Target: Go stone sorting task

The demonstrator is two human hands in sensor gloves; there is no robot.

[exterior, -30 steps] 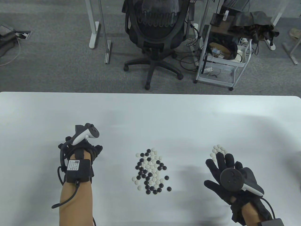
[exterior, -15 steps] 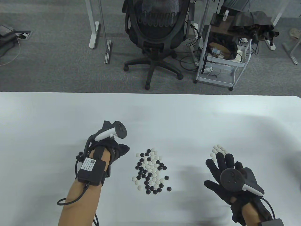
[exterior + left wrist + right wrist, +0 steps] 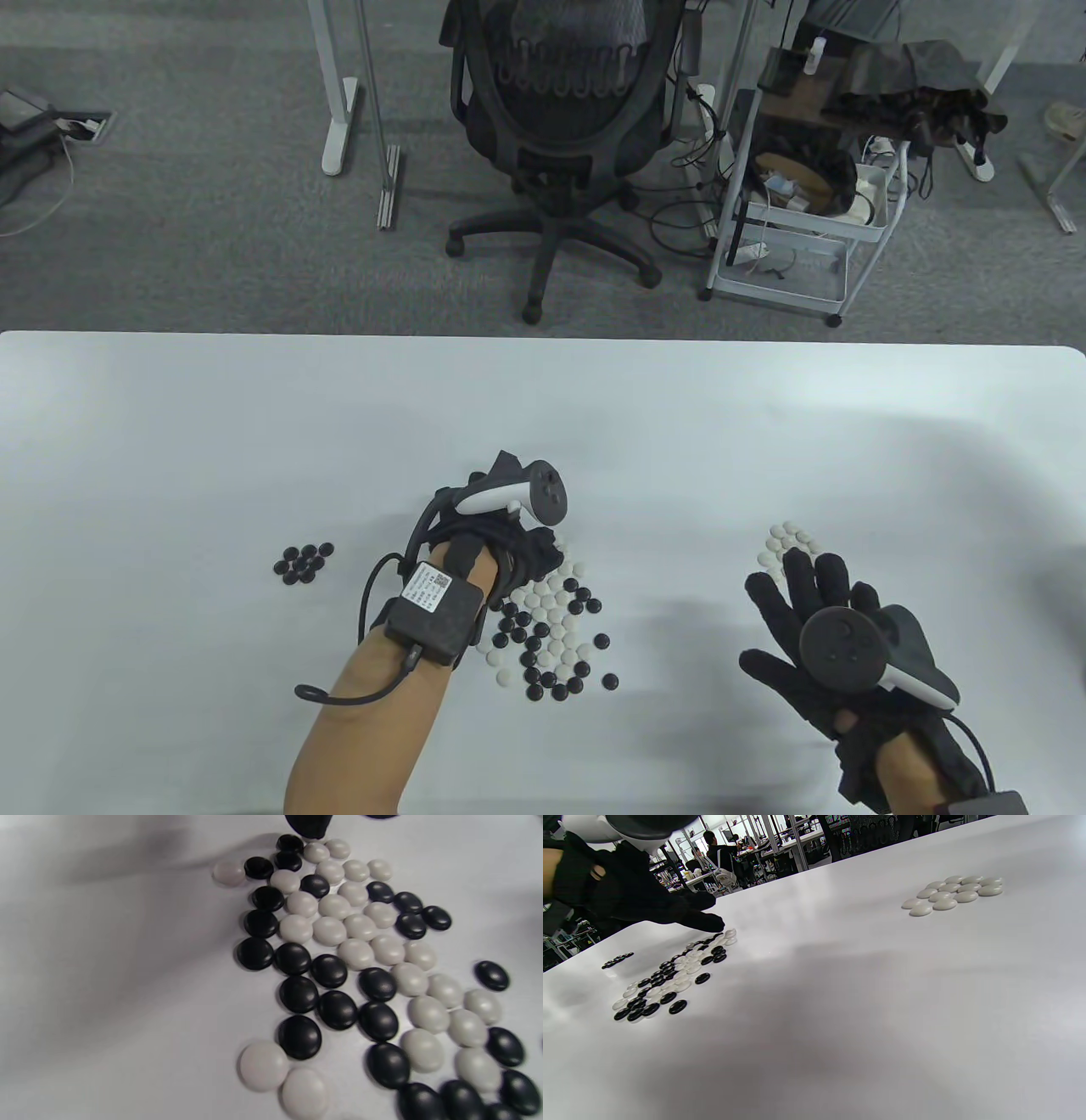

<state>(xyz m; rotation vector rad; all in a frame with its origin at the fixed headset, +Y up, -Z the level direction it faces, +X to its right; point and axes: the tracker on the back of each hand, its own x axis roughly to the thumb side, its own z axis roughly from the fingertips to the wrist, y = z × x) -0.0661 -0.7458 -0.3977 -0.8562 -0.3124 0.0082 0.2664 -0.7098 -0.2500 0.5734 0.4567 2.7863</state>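
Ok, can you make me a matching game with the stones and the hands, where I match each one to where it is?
Things:
1. black-only stones
2. white-only stones
3. mixed pile
4. left hand

Places:
A. middle of the table, black and white together
B. reaching onto the far edge of the mixed pile
C. small cluster on the left side of the table
D. small cluster on the right, just beyond the right hand

Pairs: 1-C, 2-D, 3-A, 4-B
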